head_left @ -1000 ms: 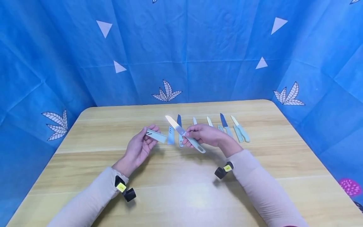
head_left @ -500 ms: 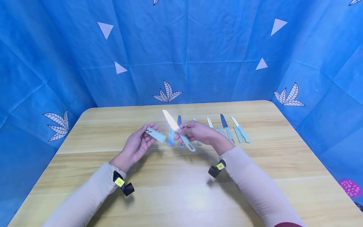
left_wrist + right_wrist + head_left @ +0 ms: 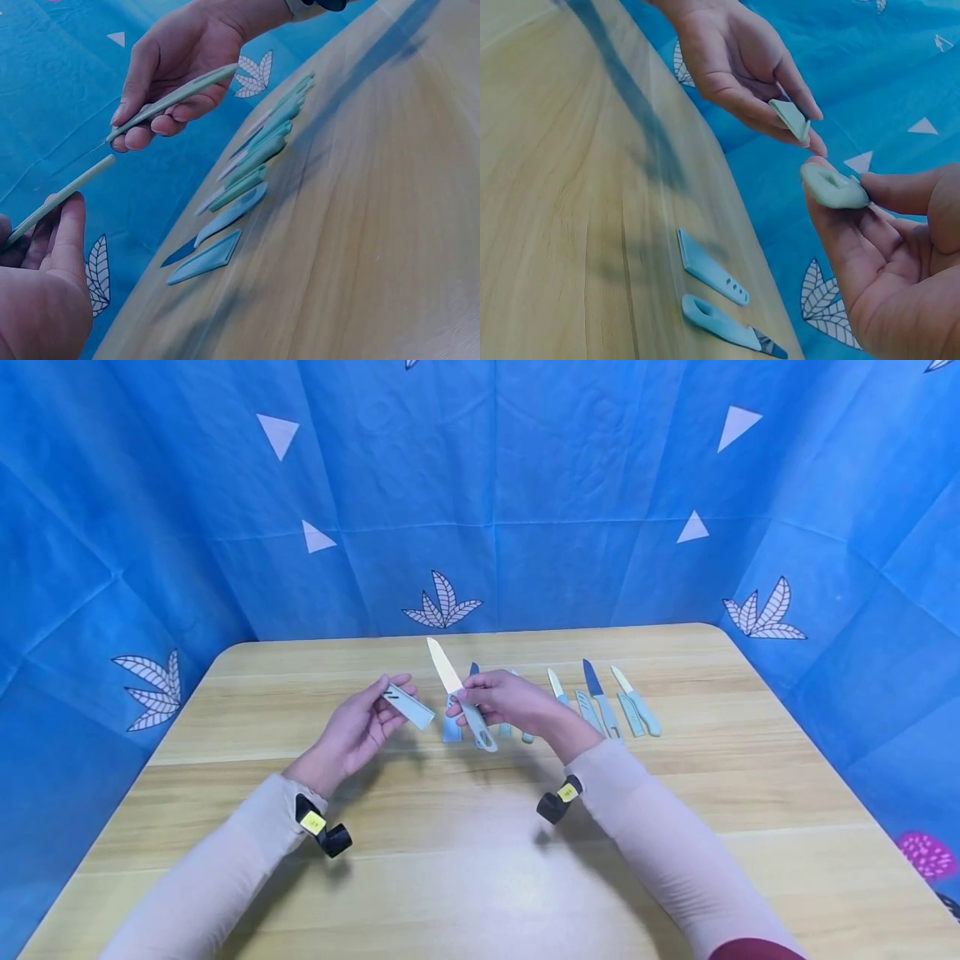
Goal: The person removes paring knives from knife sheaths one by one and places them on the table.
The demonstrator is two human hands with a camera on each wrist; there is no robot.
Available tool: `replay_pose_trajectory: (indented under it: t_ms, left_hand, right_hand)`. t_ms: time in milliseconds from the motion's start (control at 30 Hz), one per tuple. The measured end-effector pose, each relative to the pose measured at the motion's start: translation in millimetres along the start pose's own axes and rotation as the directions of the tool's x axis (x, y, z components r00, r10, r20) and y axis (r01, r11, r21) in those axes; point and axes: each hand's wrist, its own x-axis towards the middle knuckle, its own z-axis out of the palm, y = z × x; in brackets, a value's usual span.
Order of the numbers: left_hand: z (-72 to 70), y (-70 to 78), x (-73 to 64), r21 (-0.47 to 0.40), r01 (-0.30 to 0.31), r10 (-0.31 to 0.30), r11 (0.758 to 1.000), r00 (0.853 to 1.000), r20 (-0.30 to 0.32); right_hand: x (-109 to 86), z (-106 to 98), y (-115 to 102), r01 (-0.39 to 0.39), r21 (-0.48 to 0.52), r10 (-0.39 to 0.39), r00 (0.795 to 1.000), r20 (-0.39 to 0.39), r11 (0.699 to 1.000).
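My left hand (image 3: pixel 356 731) pinches a pale green knife sheath (image 3: pixel 408 707) with black slots, raised above the table. To its right, my right hand (image 3: pixel 517 700) grips a kitchen knife (image 3: pixel 478 727) by its pale green handle, the bare blade pointing up and away. Blade and sheath are apart in the head view. Seen from the left wrist, the sheath (image 3: pixel 64 199) and the knife's handle (image 3: pixel 176 97) appear edge-on, one end of each close together. In the right wrist view the handle (image 3: pixel 832 186) hides the blade, and the sheath (image 3: pixel 790 120) sits between the left fingers.
Beneath and right of the right hand, several knives and sheaths lie in a row on the wooden table (image 3: pixel 480 877). These include a blue-bladed knife (image 3: pixel 592 678), a small knife (image 3: pixel 641 708) and a sheath (image 3: pixel 630 716). A blue cloth (image 3: pixel 487 485) hangs behind.
The right hand has moved left and slightly away with the knife, whose blade has turned more upright. My left hand has shifted slightly left and away, its sheath tilting more steeply.
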Motion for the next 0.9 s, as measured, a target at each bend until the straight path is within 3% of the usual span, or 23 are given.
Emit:
replay_pose_trajectory:
  t_ms: [567, 900]
  left_hand:
    - [-11.0, 12.1, 14.3, 0.095, 0.002, 0.003, 0.995, 0.999, -0.052]
    - [-17.6, 16.6, 21.3, 0.094, 0.011, -0.006, 0.996, 0.998, -0.056]
  right_hand:
    - [17.8, 7, 0, -0.017, 0.051, 0.020, 0.997, -0.076, 0.999]
    - [28.3, 11, 1, -0.023, 0.055, 0.028, 0.995, -0.097, 0.998]
